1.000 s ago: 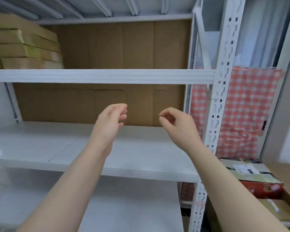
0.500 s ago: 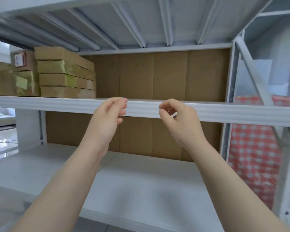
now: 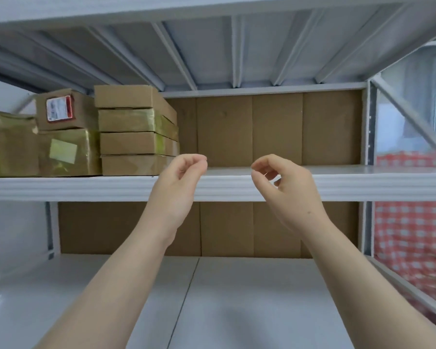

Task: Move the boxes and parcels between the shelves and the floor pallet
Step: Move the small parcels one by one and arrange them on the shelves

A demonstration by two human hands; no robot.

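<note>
Both my hands are raised in front of the white upper shelf [image 3: 350,183], holding nothing. My left hand [image 3: 176,190] and my right hand [image 3: 285,190] hang with fingers loosely curled, a gap between them. A stack of flat cardboard boxes [image 3: 134,132] stands on the left part of that shelf, just left of and behind my left hand. Beside it sits a taped brown parcel [image 3: 66,152] with a red-labelled box [image 3: 63,109] on top. The floor pallet is out of view.
The right part of the upper shelf holds nothing and has a cardboard back panel [image 3: 275,129]. The lower white shelf [image 3: 224,298] lies under my forearms. A white upright [image 3: 368,127] and a red checked cloth [image 3: 413,222] stand at the right.
The view has tilted up: the upper shelf and its boxes have dropped lower in the frame and the boxes on the floor at the right are gone. My hands keep the same loose pose.
</note>
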